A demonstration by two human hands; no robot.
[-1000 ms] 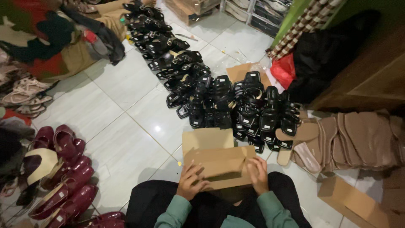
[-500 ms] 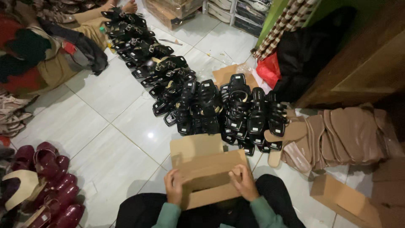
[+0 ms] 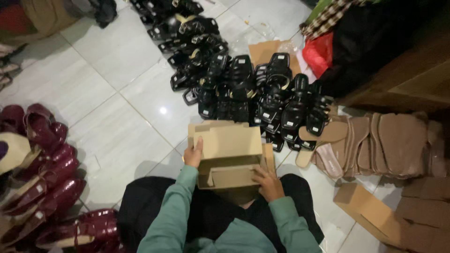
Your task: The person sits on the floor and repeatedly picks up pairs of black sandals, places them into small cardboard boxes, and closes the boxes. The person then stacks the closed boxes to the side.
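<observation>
A brown cardboard shoe box (image 3: 228, 143) rests on my lap, partly folded, with its lid panel raised and an open tray toward me. My left hand (image 3: 193, 152) grips the box's left side, thumb along the edge. On the near right corner of the tray lies my right hand (image 3: 267, 181), fingers pressing a cardboard flap. Both sleeves are green. Just beyond the box, a dense row of black sandals (image 3: 262, 96) covers the white tiled floor (image 3: 117, 98).
Dark red glossy shoes (image 3: 44, 164) crowd the left edge. Tan sandals and soles (image 3: 375, 143) are stacked at the right, with a flat cardboard box (image 3: 368, 211) below them. A red bag (image 3: 319, 52) and black fabric sit at the upper right beside wooden furniture (image 3: 412, 70).
The view has shifted closer and down. The box has been folded further, its lid panel now raised. My left hand moved to the box's left side and my right hand to the near flap.
</observation>
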